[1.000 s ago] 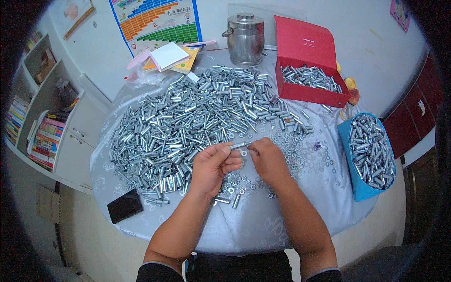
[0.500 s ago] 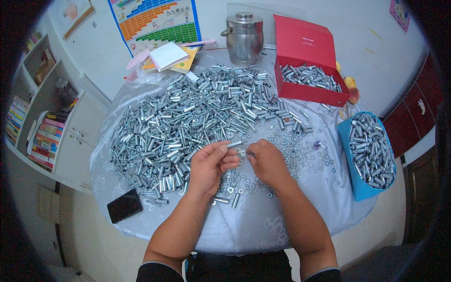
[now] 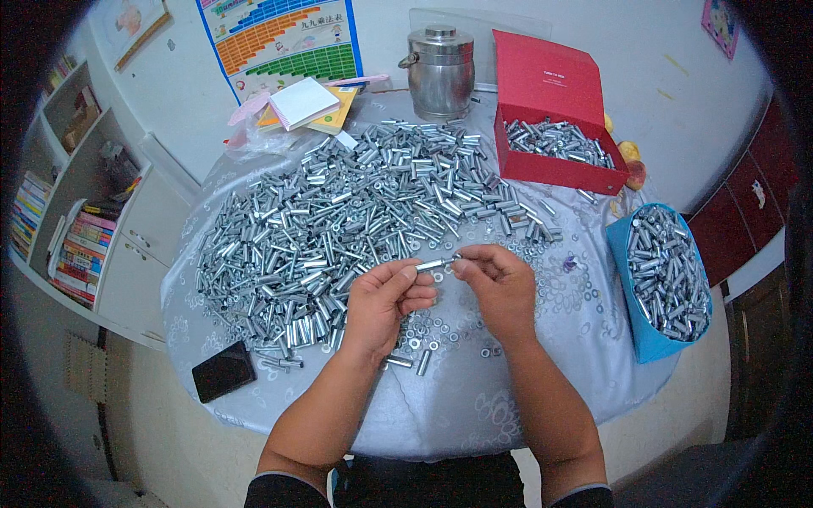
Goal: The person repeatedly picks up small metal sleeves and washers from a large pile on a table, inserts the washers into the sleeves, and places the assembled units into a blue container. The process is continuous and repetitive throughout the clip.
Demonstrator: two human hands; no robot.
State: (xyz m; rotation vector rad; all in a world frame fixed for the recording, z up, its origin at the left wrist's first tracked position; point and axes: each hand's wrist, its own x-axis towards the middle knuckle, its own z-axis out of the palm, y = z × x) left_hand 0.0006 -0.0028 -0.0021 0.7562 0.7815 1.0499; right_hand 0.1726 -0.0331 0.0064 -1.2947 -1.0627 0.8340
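Note:
My left hand (image 3: 381,303) pinches a silver sleeve anchor bolt (image 3: 430,265) between thumb and fingers, its threaded end pointing right. At that end, my right hand (image 3: 501,292) is closed, thumb against fingertips, on a small metal ring (image 3: 457,257); whether it is a washer or a nut is too small to tell. Beneath and around both hands lie loose washers (image 3: 434,332). Beyond them and to the left spreads a big heap of metal sleeves and bolts (image 3: 322,220). Two loose sleeves (image 3: 423,362) rest near my left wrist.
A red lidded box (image 3: 563,173) and a blue bin (image 3: 631,292), both holding assembled bolts, stand on the right. A steel pot (image 3: 440,76) is at the back, near notebooks (image 3: 303,103). A black phone (image 3: 223,372) lies at the left edge of the cloth-covered table (image 3: 423,427).
My right hand has risen from the washers to the bolt's end, a small metal ring in its fingertips. The bolt, still in my left hand, has tipped closer to level.

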